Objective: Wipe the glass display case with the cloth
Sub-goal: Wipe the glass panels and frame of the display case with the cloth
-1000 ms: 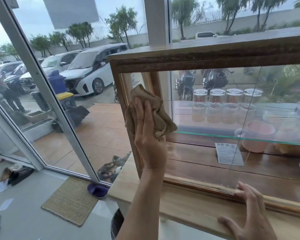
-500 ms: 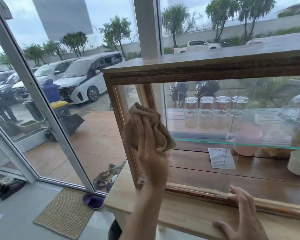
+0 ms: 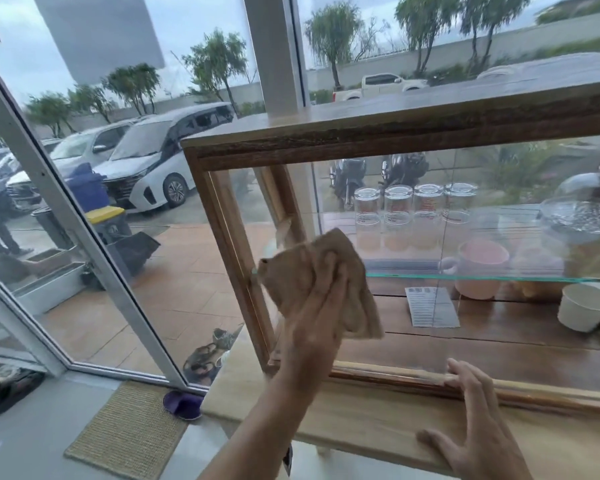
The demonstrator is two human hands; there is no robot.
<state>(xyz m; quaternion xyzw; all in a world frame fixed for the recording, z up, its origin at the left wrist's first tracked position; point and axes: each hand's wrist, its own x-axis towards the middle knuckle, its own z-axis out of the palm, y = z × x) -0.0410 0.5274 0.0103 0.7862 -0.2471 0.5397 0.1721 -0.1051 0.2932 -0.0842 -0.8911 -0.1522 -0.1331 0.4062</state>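
The glass display case [image 3: 378,133] has a dark wooden frame and stands on a light wooden counter [image 3: 361,420]. My left hand [image 3: 317,327] presses a crumpled tan cloth [image 3: 302,275] flat against the front pane, low down near the case's left post. My right hand [image 3: 478,434] rests with fingers spread on the counter, fingertips touching the case's bottom rail. Inside, upturned glasses [image 3: 413,216] stand on a glass shelf.
Inside the case are a pink cup [image 3: 478,268], a white bowl [image 3: 584,306], a paper card [image 3: 430,306] and a glass dome [image 3: 582,209]. Tall windows stand to the left. A woven mat [image 3: 129,431] and a purple slipper [image 3: 182,405] lie on the floor.
My left hand has slid the cloth down the pane, from near the top left corner to the lower part. The right hand has stayed on the counter edge.
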